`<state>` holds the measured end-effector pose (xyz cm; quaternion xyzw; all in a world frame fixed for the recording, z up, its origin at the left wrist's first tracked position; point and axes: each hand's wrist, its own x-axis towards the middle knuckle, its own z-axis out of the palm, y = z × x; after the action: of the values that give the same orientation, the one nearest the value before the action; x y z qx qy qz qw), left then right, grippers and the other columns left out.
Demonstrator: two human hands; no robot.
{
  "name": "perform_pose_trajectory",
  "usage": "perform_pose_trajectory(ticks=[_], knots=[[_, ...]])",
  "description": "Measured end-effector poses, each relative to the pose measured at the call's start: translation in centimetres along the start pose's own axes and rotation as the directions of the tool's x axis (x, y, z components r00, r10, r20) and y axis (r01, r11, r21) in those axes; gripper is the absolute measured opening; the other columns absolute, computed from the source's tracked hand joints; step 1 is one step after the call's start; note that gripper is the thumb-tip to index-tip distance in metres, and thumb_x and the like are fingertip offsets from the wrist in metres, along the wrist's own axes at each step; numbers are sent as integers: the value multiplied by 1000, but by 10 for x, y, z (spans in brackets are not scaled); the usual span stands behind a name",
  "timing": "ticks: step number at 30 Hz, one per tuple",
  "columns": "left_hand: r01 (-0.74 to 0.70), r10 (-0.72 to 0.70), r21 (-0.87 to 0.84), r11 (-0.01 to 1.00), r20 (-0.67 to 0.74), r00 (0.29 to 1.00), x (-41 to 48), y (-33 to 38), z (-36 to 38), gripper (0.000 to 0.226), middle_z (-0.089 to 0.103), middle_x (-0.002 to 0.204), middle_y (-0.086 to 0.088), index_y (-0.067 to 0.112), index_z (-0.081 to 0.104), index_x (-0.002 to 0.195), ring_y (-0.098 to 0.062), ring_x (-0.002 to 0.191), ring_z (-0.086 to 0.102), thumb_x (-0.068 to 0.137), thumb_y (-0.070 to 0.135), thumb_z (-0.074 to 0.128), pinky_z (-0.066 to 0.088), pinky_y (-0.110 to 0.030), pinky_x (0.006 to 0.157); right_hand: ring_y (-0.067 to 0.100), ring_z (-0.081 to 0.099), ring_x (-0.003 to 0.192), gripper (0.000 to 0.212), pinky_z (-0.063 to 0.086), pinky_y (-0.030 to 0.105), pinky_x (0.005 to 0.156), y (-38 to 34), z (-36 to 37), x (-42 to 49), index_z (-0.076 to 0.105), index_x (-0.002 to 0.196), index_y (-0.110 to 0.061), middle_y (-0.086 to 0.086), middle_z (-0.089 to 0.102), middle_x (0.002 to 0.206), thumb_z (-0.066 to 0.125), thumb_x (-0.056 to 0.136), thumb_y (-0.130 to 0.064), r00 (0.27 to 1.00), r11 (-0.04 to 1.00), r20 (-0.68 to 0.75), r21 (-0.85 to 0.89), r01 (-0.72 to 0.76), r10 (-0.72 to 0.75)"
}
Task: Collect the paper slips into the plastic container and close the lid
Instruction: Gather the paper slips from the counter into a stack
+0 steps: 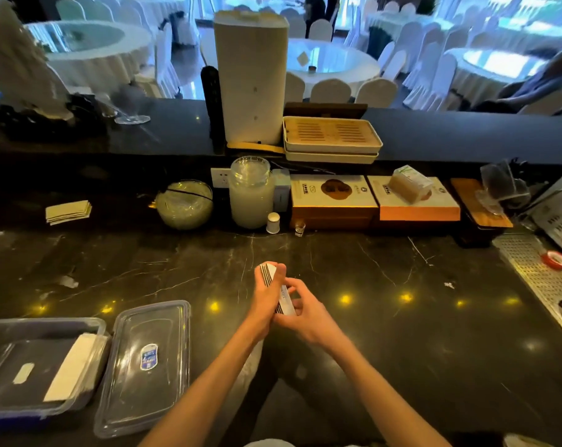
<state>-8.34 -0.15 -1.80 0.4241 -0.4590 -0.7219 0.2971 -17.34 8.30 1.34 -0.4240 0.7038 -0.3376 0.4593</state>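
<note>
1. Both hands are meeting above the dark marble counter [386, 317], holding a stack of paper slips [278, 290] between them, well to the right of the plastic container [2, 327].
2. The left hand [268, 295] is closing around the stack from the left, its fingers wrapping the far end where the slips' dark-striped edges are showing.
3. The right hand [305, 312] is pressing against the stack's near right side, fingers curled onto the white face of the slips, so both hands are gripping the same bundle.
4. The plastic container is sitting open at the lower left of the counter, and more white paper [71, 366] is lying inside it, leaning along its right side.
5. The clear lid [147, 366] is lying flat on the counter just beside the container's right edge, with a blue oval label showing in its middle.
6. Well beyond the container, toward the back wall of the counter, a small pile of pale folded cards [68, 211] is resting on the dark surface.
7. Further right of the container along the back, a round glass bowl [184, 204] and a tall glass jar [251, 191] are standing side by side, with orange-and-white boxes [374, 198] beyond them.
</note>
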Motion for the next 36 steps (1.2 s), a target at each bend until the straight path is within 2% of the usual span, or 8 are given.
perform_pose_trajectory(ticks=[6,10,15,17,20,25,30,36], knots=[[73,-77,25,997,206,976,-13,6,-41,49,64,117,-2,42,47,121,-14,92,74,79,61,63,59,-27,70,14,63,113,75,56,43,98,-19,44,-19,38,143,-35,-2,59,130,77,79,-31,994,994,-108,107,-24,36],[135,-149,76,988,231,962,-32,16,-87,41,64,115,-7,35,53,112,-14,85,74,80,60,64,60,-26,65,16,52,129,90,47,44,109,-34,75,-41,24,153,-37,0,41,151,74,79,-50,996,996,46,-55,-76,78],[259,-263,58,964,339,903,-60,36,-155,72,66,108,-19,20,49,132,-33,89,69,78,65,65,58,-47,82,27,-17,152,127,14,56,122,-60,128,-55,-15,146,-58,-1,-22,164,82,63,-60,994,921,-26,-381,87,-105],[285,-303,107,953,418,856,-77,43,-172,71,70,119,-13,25,54,133,-33,104,69,80,72,56,60,-43,80,23,-30,146,136,4,54,121,-69,155,-55,-26,142,-58,2,-26,163,84,62,-59,983,894,0,-416,167,-184],[325,-364,164,931,433,824,-109,49,-210,71,69,125,-10,33,60,127,-29,116,65,77,80,48,56,-45,92,21,-25,149,141,4,53,123,-84,210,-60,-29,142,-55,0,-17,166,85,60,-58,970,910,-34,-354,214,-241],[282,-359,241,929,388,849,-151,70,-276,59,71,118,-15,27,69,114,-32,111,67,82,72,49,50,-52,101,25,19,145,135,32,55,116,-111,284,-84,-23,147,-49,-2,11,154,82,63,-55,926,903,-143,-315,292,-349],[231,-311,234,944,405,860,-182,85,-311,28,77,100,11,41,59,111,-9,94,73,93,58,45,60,-27,73,22,25,143,129,44,56,108,-129,320,-91,-9,149,-55,-11,13,153,83,59,-52,906,894,-191,-330,304,-379],[137,-233,235,962,450,862,-195,99,-373,37,68,124,-2,35,58,125,-24,116,65,90,39,65,51,-50,101,28,22,147,125,46,56,105,-157,355,-65,-3,147,-60,-9,10,155,84,58,-41,913,895,-179,-336,294,-367]])
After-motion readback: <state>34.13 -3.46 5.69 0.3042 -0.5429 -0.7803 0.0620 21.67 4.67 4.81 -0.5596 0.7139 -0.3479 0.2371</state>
